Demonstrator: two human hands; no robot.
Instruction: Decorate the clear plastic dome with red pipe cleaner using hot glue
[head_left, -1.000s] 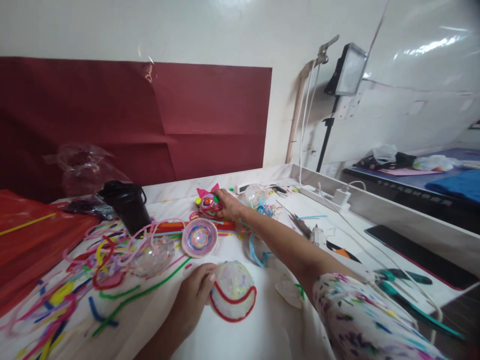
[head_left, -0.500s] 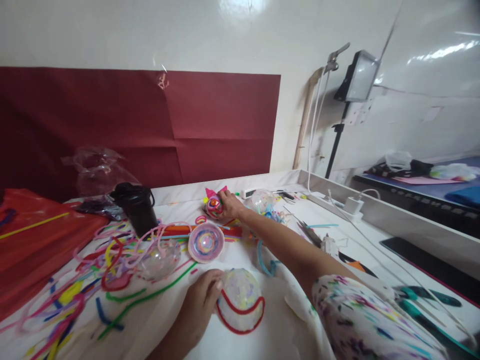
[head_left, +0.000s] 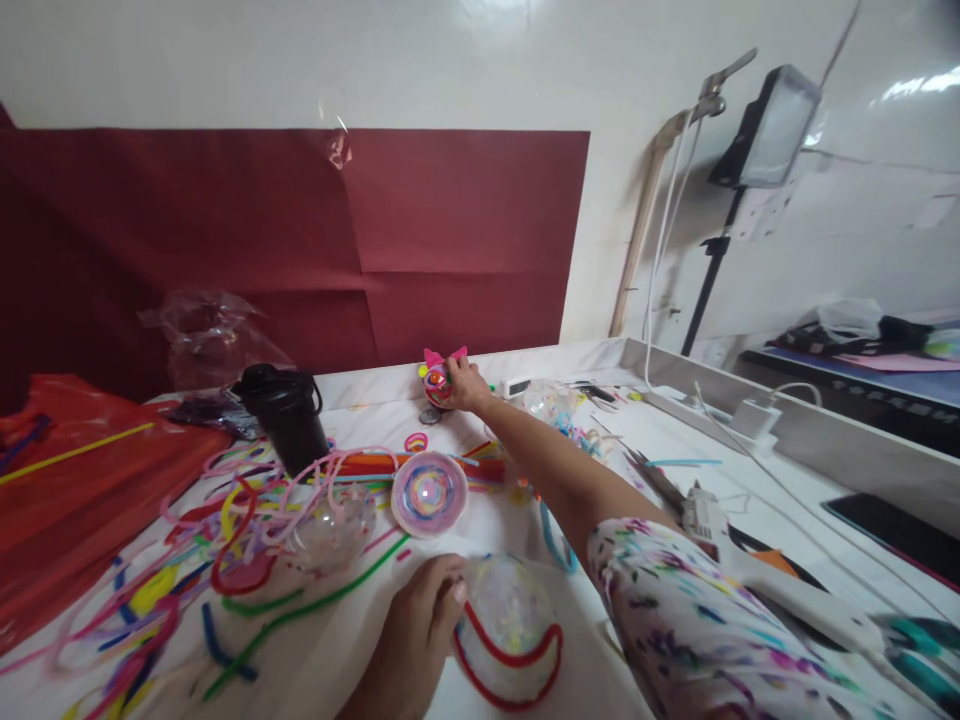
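Note:
My left hand (head_left: 426, 628) pinches the left edge of a clear plastic dome (head_left: 508, 610) between thumb and fingers. A red pipe cleaner (head_left: 517, 657) forms a crescent along the dome's near side. Stretched far forward, my right hand (head_left: 466, 384) is closed on a small colourful ball with pink ears (head_left: 437, 380), near the back edge of the table. Its far fingers are partly hidden behind the ball. Between the hands sits a round bowl-shaped piece (head_left: 429, 494) with pink, blue and orange rings. Another clear dome (head_left: 330, 528) lies left of it, among loose pipe cleaners.
Tangled pipe cleaners (head_left: 142, 600) spread over the left side, beside a red plastic sheet (head_left: 67, 490) and a black lidded cup (head_left: 285, 418). A white glue gun (head_left: 780, 580), scissors (head_left: 652, 475), a power strip (head_left: 705, 412) and a black phone (head_left: 892, 535) lie on the right.
My right hand has carried the eared ball farther back toward the wall, uncovering a small disc-like item beneath it. My left hand stays on the dome. The camera view has shifted.

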